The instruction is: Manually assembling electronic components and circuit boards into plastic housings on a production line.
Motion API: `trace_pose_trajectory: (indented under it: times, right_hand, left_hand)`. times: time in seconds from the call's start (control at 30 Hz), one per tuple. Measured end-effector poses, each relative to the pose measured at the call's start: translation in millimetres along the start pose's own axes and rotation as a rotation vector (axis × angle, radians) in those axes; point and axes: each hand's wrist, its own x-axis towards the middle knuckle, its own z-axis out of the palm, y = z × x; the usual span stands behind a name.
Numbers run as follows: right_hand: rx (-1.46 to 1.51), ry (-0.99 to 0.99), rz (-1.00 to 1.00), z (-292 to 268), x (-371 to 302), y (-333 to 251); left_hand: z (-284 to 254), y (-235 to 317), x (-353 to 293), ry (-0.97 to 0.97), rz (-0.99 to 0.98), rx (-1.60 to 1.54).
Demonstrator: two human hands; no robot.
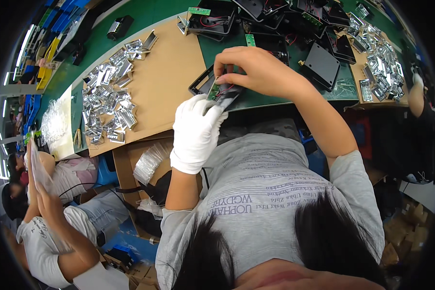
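My left hand (195, 128), in a white glove, is closed on the near side of a black plastic housing (232, 96) at the table's front edge. A small green circuit board (213, 92) sits at the housing's opening, with thin red wires beside it. My bare right hand (241, 67) reaches over from the right, thumb and fingers pinched on the upper end of that board. Part of the housing is hidden behind my hands. Just beyond lies another black frame-like part (196, 89), partly covered.
Shiny silver metal parts (106, 96) are heaped on brown cardboard (174, 58) to the left, with another silver pile (384, 63) far right. Black housings (319, 65) with wires and boards crowd the back. At left, a person (58, 237) holds clear plastic film.
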Motion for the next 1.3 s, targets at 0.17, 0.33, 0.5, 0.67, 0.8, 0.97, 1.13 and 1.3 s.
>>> trace_pose_trajectory:
  times: [0.17, 0.33, 0.5, 0.67, 0.8, 0.97, 1.13, 1.3]
  right_hand:
    - [0.364, 0.121, 0.096, 21, 1, 19]
    - [0.514, 0.264, 0.179, 31, -16, 19]
    - [0.348, 0.443, 0.077, 46, -12, 20]
    - [0.143, 0.654, -0.070, 53, -4, 15]
    - [-0.197, 0.678, -0.058, 52, -26, 13]
    - [-0.410, 0.515, 0.135, 34, -57, 0]
    - [-0.475, 0.333, 0.229, 31, -58, 2]
    - [-0.478, 0.504, 0.028, 35, -40, 6]
  left_hand:
    - [6, -3, 3, 0.066, 0.030, -0.042]
    - [4, -11, 0, 0.178, -0.004, -0.345]
    - [1, 2, 16, 0.248, -0.396, -0.509]
    - [16, 1, 27, 0.231, -0.660, -1.108]
    - [19, 3, 24, 0.347, -0.662, -1.051]
    - [-2, 15, 12, 0.304, -0.336, -0.498]
    - [13, 9, 7, 0.199, -0.025, -0.114]
    - [22, 4, 3, 0.181, 0.031, -0.041]
